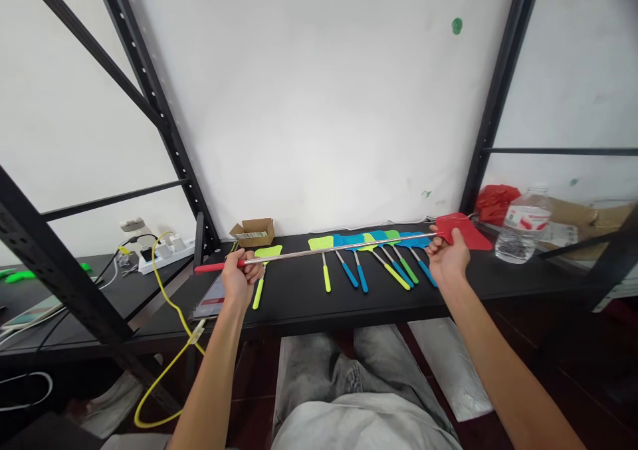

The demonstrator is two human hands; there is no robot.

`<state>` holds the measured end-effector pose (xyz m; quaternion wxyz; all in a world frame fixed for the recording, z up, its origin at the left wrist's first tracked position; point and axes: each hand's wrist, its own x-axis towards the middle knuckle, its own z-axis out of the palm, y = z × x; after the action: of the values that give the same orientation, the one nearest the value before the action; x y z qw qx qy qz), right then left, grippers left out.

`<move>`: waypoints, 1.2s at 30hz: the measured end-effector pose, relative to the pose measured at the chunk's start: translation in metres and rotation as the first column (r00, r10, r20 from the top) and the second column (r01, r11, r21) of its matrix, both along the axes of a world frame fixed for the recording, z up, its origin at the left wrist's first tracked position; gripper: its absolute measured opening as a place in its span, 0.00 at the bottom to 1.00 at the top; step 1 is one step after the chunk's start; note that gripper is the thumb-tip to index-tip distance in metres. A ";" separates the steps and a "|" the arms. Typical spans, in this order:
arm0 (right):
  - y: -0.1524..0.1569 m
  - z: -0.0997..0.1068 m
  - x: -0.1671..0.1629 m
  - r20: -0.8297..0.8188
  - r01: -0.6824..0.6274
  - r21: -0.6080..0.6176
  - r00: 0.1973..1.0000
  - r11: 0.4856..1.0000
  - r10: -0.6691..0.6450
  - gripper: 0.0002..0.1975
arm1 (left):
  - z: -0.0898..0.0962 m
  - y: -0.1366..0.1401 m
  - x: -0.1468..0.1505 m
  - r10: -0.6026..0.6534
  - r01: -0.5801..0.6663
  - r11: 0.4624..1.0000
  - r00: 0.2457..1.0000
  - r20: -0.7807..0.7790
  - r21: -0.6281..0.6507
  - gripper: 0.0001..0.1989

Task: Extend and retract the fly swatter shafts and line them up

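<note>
Stretched across in front of me is a red fly swatter (339,248) with a long metal rod. My left hand (240,275) is closed round its red handle, near where the rod starts. At the other end my right hand (448,254) grips it by the neck, just beside the red paddle. Beneath and behind it, several yellow, green and blue fly swatters (363,282) lie in a row on the black shelf (294,304), handles towards me. A separate yellow swatter (258,294) lies by my left hand, which partly covers it.
A small open cardboard box (253,232) stands at the back left, near a tablet-like flat object (209,300). A yellow cable (167,294) hangs over the left edge by a power strip (169,254). A plastic bottle (523,227) and red bag (496,203) stand right; black posts (491,117) frame the shelf.
</note>
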<state>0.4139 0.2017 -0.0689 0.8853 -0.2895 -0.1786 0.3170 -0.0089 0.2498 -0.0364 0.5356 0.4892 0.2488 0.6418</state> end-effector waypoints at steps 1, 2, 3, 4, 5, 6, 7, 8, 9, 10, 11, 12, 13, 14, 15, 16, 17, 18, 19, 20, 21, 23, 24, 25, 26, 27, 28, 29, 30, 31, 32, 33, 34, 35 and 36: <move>0.001 -0.001 -0.002 0.002 0.006 -0.001 1.000 1.000 -0.006 0.19 | -0.001 0.001 0.002 -0.005 0.004 1.000 1.000 0.019 0.001 0.21; 0.002 -0.002 -0.003 0.003 0.012 -0.003 1.000 1.000 -0.012 0.19 | -0.003 0.002 0.003 -0.011 0.011 1.000 0.999 0.031 0.002 0.21; 0.002 -0.003 -0.004 0.003 0.017 -0.004 1.000 1.000 -0.017 0.20 | -0.004 0.003 0.003 -0.018 0.018 1.000 0.999 0.038 0.001 0.21; 0.003 -0.004 -0.005 0.004 0.022 -0.003 1.000 1.000 -0.021 0.20 | -0.005 0.004 0.003 -0.026 0.026 1.000 0.999 0.044 -0.001 0.21; 0.004 -0.005 -0.005 0.006 0.026 0.001 1.000 1.000 -0.026 0.20 | -0.006 0.004 0.003 -0.031 0.031 1.000 0.998 0.051 -0.004 0.20; 0.005 -0.006 -0.005 0.010 0.031 0.007 0.999 1.000 -0.031 0.21 | -0.006 0.005 0.003 -0.034 0.035 0.999 0.998 0.057 -0.006 0.20; 0.006 -0.007 -0.005 0.014 0.037 0.011 0.999 0.999 -0.037 0.21 | -0.007 0.005 0.003 -0.036 0.037 0.999 0.997 0.062 -0.006 0.20; 0.006 -0.007 -0.005 0.020 0.042 0.011 0.999 0.999 -0.042 0.21 | -0.007 0.005 0.003 -0.036 0.036 0.999 0.997 0.066 -0.004 0.20; 0.007 -0.008 -0.005 0.029 0.046 0.007 0.998 0.999 -0.047 0.21 | -0.007 0.005 0.003 -0.034 0.034 0.999 0.997 0.068 -0.002 0.20; 0.008 -0.008 -0.005 0.037 0.053 0.001 0.998 0.999 -0.053 0.22 | -0.007 0.005 0.004 -0.028 0.028 1.000 0.997 0.071 -0.001 0.20; 0.008 -0.008 -0.005 0.044 0.059 -0.005 0.997 0.998 -0.059 0.22 | -0.007 0.005 0.005 -0.019 0.019 1.000 0.997 0.073 -0.003 0.20; 0.009 -0.008 -0.006 0.049 0.065 -0.009 0.997 0.998 -0.064 0.23 | -0.007 0.005 0.006 -0.011 0.011 1.000 0.997 0.077 -0.006 0.20; 0.009 -0.008 -0.006 0.053 0.069 -0.010 0.996 0.998 -0.069 0.23 | -0.006 0.005 0.007 -0.004 0.005 1.000 0.997 0.081 -0.009 0.20; 0.009 -0.008 -0.006 0.054 0.073 -0.009 0.996 0.997 -0.073 0.23 | -0.006 0.005 0.007 0.000 0.001 1.000 0.996 0.086 -0.011 0.20; 0.009 -0.009 -0.006 0.054 0.076 -0.006 0.996 0.997 -0.076 0.23 | -0.006 0.004 0.007 0.001 0.000 1.000 0.996 0.090 -0.013 0.20; 0.009 -0.009 -0.006 0.052 0.078 -0.003 0.996 0.997 -0.078 0.22 | -0.006 0.005 0.007 0.001 0.000 1.000 0.996 0.094 -0.013 0.20; 0.009 -0.009 -0.006 0.048 0.080 -0.001 0.996 0.997 -0.080 0.22 | -0.006 0.005 0.006 0.001 0.000 1.000 0.995 0.097 -0.014 0.20; 0.008 -0.009 -0.007 0.042 0.083 0.001 0.996 0.997 -0.083 0.21 | -0.005 0.005 0.005 0.002 0.000 1.000 0.995 0.100 -0.014 0.20; 0.008 -0.009 -0.007 0.036 0.085 0.004 0.996 0.996 -0.085 0.21 | -0.006 0.005 0.004 0.003 -0.002 1.000 0.995 0.102 -0.013 0.20; 0.008 -0.008 -0.009 0.030 0.088 0.006 0.996 0.996 -0.088 0.20 | -0.006 0.005 0.004 0.003 -0.002 1.000 0.995 0.102 -0.010 0.20; 0.008 -0.008 -0.012 0.027 0.090 0.009 0.996 0.996 -0.090 0.20 | -0.007 0.005 0.006 -0.001 0.001 1.000 0.995 0.099 -0.008 0.20; 0.008 -0.008 -0.023 0.037 0.090 0.014 0.995 0.996 -0.090 0.20 | -0.010 0.005 0.014 -0.021 0.022 1.000 0.996 0.086 -0.005 0.20; 0.008 -0.007 -0.031 0.053 0.086 0.016 0.995 0.996 -0.086 0.20 | -0.012 0.004 0.020 -0.043 0.043 0.999 0.996 0.076 -0.007 0.20; 0.009 -0.008 -0.039 0.075 0.081 0.016 0.994 0.997 -0.082 0.20 | -0.015 0.004 0.027 -0.066 0.067 0.998 0.995 0.068 -0.006 0.20; 0.009 -0.008 -0.047 0.103 0.070 0.015 0.992 0.997 -0.072 0.21 | -0.018 0.003 0.035 -0.102 0.102 0.995 0.993 0.056 -0.009 0.20; 0.010 -0.008 -0.055 0.131 0.064 0.015 0.989 0.998 -0.065 0.22 | -0.020 0.002 0.042 -0.129 0.130 0.992 0.990 0.053 -0.001 0.20; 0.010 -0.008 -0.060 0.154 0.058 0.013 0.986 0.998 -0.059 0.23 | -0.022 0.000 0.047 -0.148 0.148 0.989 0.988 0.051 0.008 0.20; 0.009 -0.008 -0.065 0.173 0.052 0.012 0.984 0.999 -0.053 0.24 | -0.023 -0.001 0.051 -0.165 0.164 0.986 0.986 0.038 0.010 0.19; 0.008 -0.008 -0.067 0.188 0.043 0.010 0.981 0.999 -0.044 0.24 | -0.023 -0.002 0.054 -0.171 0.171 0.985 0.985 0.025 0.012 0.19; 0.007 -0.008 -0.067 0.202 0.030 0.007 0.979 1.000 -0.031 0.24 | -0.023 -0.003 0.054 -0.172 0.172 0.985 0.985 0.007 0.012 0.19; 0.006 -0.007 -0.065 0.214 0.014 0.004 0.977 1.000 -0.014 0.24 | -0.022 -0.004 0.054 -0.169 0.169 0.986 0.985 -0.014 0.011 0.19; 0.004 -0.007 -0.062 0.224 -0.005 0.004 0.975 1.000 0.004 0.24 | -0.021 -0.005 0.053 -0.163 0.164 0.986 0.986 -0.034 0.011 0.20; 0.003 -0.006 -0.059 0.232 -0.025 0.004 0.972 1.000 0.023 0.23 | -0.019 -0.006 0.052 -0.158 0.159 0.987 0.986 -0.054 0.012 0.20; 0.001 -0.005 -0.054 0.236 -0.047 0.005 0.971 0.999 0.044 0.23 | -0.018 -0.007 0.051 -0.153 0.154 0.988 0.986 -0.069 0.015 0.20; 0.000 -0.003 -0.050 0.235 -0.070 0.007 0.970 0.998 0.066 0.22 | -0.016 -0.007 0.051 -0.146 0.148 0.989 0.986 -0.079 0.019 0.20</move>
<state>0.3643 0.2019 -0.0724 0.8489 -0.3118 -0.2941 0.3093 0.0420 0.2424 -0.0524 0.5656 0.5373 0.2246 0.5839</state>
